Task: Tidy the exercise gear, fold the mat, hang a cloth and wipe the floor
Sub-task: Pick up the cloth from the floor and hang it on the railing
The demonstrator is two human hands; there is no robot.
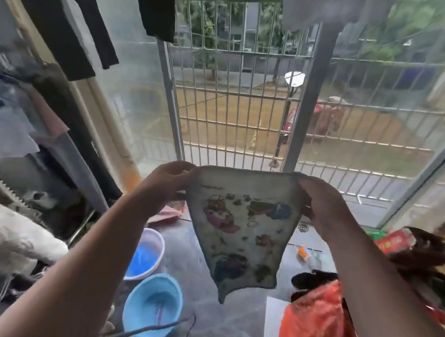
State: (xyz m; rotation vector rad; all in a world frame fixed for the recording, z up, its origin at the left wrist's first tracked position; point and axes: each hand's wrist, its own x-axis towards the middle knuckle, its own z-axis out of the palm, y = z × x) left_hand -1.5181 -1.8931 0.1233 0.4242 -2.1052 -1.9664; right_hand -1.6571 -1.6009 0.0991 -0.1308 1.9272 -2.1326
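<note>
A small pale cloth (244, 235) printed with cartoon figures hangs spread in front of me, above the balcony floor. My left hand (167, 182) pinches its upper left corner. The upper right corner is pinched by my right hand (322, 200). The top edge is stretched between both hands and the lower end hangs free, narrowing downward.
Dark garments (69, 31) hang from above at the left, and a grey one (333, 10) at the top right. A barred window (234, 97) stands ahead. Two blue basins (151, 308) (146, 254) sit on the floor. An orange bag (314, 320) and clutter lie at the right, clothes piles at the left.
</note>
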